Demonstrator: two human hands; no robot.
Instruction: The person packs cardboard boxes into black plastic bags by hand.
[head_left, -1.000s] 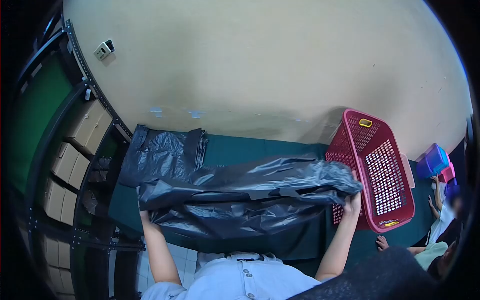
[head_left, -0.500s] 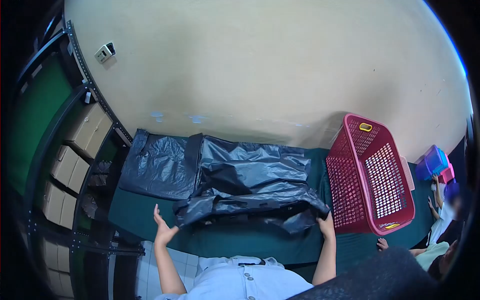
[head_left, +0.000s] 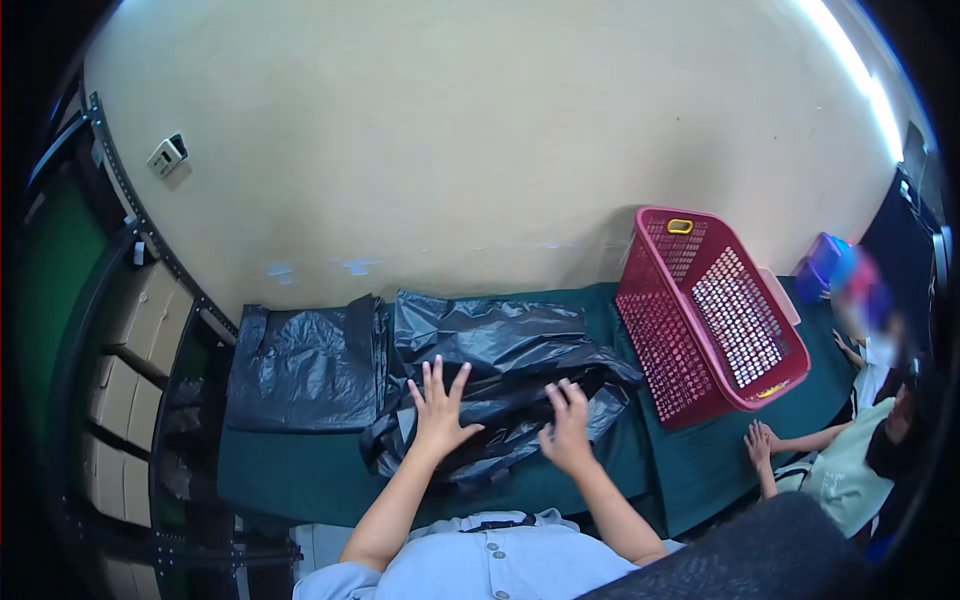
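Black plastic [head_left: 500,333] lies crumpled on the green-covered table [head_left: 300,460], below my left hand [head_left: 436,418] and my right hand [head_left: 569,432]. To the right of my right hand stands the red basket [head_left: 665,352], with many holes in its walls. To the left of my left hand lies the folded black pile [head_left: 305,372]. My left fingers are spread wide; the right ones are apart and slightly bent. Whether they press the plastic, I cannot tell.
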